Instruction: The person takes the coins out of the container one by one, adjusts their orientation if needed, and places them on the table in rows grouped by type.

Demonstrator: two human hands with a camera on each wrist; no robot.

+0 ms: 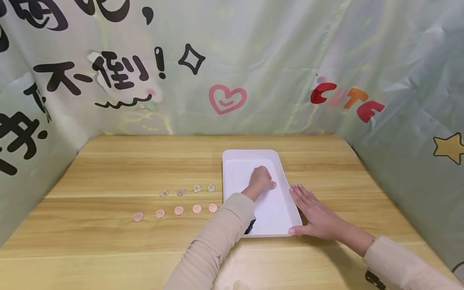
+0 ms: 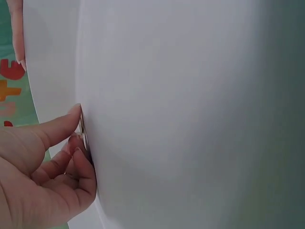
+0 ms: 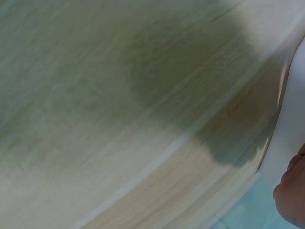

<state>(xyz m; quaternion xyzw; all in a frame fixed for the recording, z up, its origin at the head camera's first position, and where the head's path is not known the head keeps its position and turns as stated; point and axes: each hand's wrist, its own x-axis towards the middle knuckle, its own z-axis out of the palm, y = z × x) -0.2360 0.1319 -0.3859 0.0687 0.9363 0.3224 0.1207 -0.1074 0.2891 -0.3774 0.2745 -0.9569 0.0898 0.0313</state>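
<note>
A white rectangular tray [image 1: 277,219] lies on the wooden table. Inside it, my left hand [image 1: 259,179] has its fingertips at the tray floor, toward the right side. A coin [image 1: 274,184] shows at those fingertips. Seen from the left wrist, the thumb and curled fingers pinch the coin [image 2: 86,140] on edge against the white floor. My right hand [image 1: 319,215] rests along the tray's right wall with straight fingers. Only part of that hand [image 3: 291,193] enters the right wrist view, beside the tray.
Left of the tray, several silver coins [image 1: 181,192] form a row, with a row of several copper-coloured coins [image 1: 179,210] nearer me. Something dark [image 1: 250,226] shows by my left sleeve at the tray's near end. A printed curtain [image 1: 282,80] encloses the table [image 1: 119,173].
</note>
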